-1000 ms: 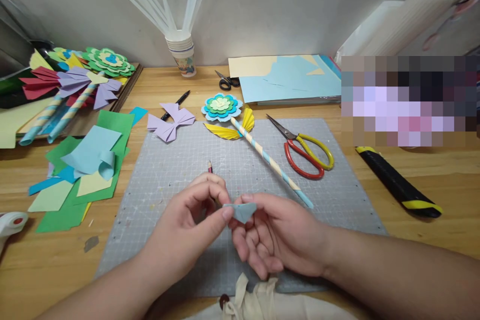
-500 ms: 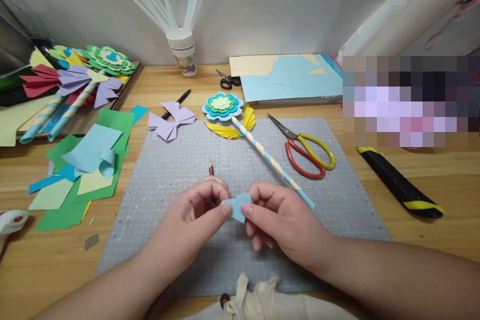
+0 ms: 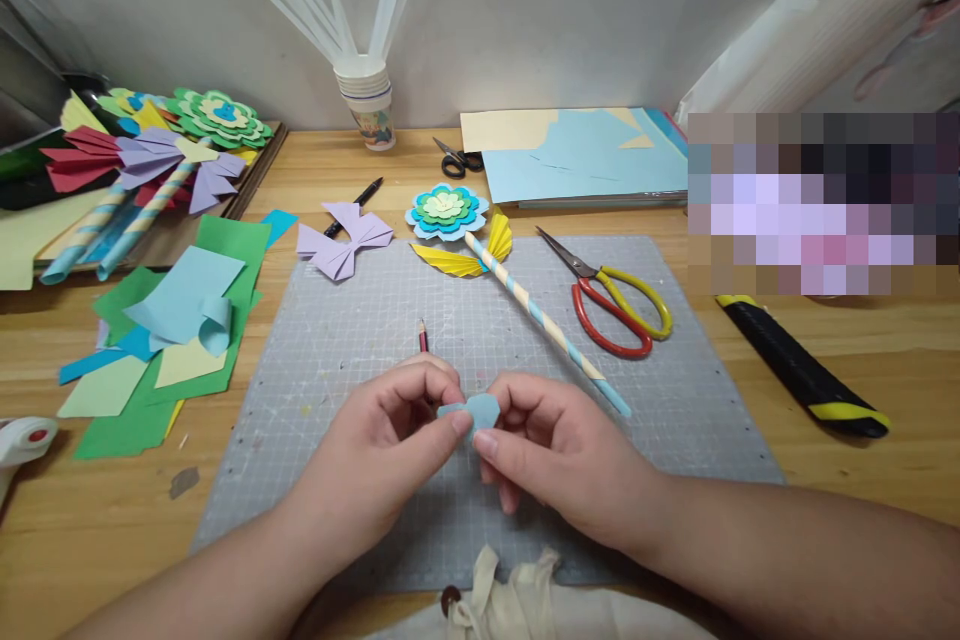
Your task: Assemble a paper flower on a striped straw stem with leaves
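A small light blue paper piece (image 3: 482, 410) with rounded edges is pinched between both hands above the cutting mat (image 3: 352, 320). My left hand (image 3: 405, 430) has thumb and forefinger closed on its left side. At its right and lower edge, my right hand (image 3: 551, 435) grips it with the thumb in front; the other fingers curl behind, partly hidden. A pencil (image 3: 424, 335) lies just beyond my left hand. Past my right hand lies a striped paper stick (image 3: 534, 308), with a layered paper flower (image 3: 445, 212) and yellow pleated leaves (image 3: 450, 261) at its top.
Scissors with red and yellow handles (image 3: 611, 320) lie on the mat's right. A purple paper bow (image 3: 345, 242) rests over a black pen (image 3: 367, 193). Paper scraps (image 3: 184, 295) pile up at left; a black-handled tool (image 3: 802, 365) lies at right. Straws stand in paper cups (image 3: 367, 110).
My right thumb has slid down and left along the paper, and the hands are closer together. The paper piece has turned and shows less of its lower part.
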Demonstrator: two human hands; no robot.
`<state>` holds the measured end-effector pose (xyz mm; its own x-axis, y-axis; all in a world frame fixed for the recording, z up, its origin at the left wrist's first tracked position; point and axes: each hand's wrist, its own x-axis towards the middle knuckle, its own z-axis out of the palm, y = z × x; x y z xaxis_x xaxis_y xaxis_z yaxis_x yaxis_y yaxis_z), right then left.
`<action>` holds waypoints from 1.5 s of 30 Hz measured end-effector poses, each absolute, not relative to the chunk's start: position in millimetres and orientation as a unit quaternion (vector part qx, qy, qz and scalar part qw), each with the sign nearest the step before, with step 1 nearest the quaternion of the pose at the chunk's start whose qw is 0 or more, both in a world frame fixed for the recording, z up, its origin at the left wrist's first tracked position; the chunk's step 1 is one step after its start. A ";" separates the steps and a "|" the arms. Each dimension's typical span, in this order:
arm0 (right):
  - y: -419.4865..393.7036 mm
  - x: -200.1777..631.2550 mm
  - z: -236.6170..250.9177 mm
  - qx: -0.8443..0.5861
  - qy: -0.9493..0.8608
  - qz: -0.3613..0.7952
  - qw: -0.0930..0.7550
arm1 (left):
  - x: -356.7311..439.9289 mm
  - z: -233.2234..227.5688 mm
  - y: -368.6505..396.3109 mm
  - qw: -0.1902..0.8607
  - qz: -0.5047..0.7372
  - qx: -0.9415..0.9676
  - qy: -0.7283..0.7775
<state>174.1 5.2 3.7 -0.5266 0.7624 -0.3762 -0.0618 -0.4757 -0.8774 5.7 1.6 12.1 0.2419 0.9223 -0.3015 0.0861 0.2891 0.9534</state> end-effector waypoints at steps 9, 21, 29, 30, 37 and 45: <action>8.0 174.7 5.6 -0.435 -0.412 0.756 0.263 | 7.3 11.1 2.7 0.655 0.340 0.434 0.517; 0.9 178.4 2.9 -0.446 -0.547 0.611 0.358 | 6.3 16.5 1.4 0.502 0.344 0.598 0.522; 3.0 178.9 3.2 -0.433 -0.560 0.616 0.344 | 4.0 19.4 -0.2 0.483 0.334 0.620 0.520; 3.3 178.2 3.3 -0.433 -0.538 0.639 0.338 | 4.2 19.0 0.4 0.501 0.339 0.597 0.527; 8.3 178.9 7.5 -0.436 -0.453 0.715 0.305 | 7.8 16.2 2.9 0.621 0.313 0.464 0.549; 10.3 180.5 5.7 -0.414 -0.429 0.743 0.303 | 7.7 15.2 3.5 0.656 0.306 0.446 0.526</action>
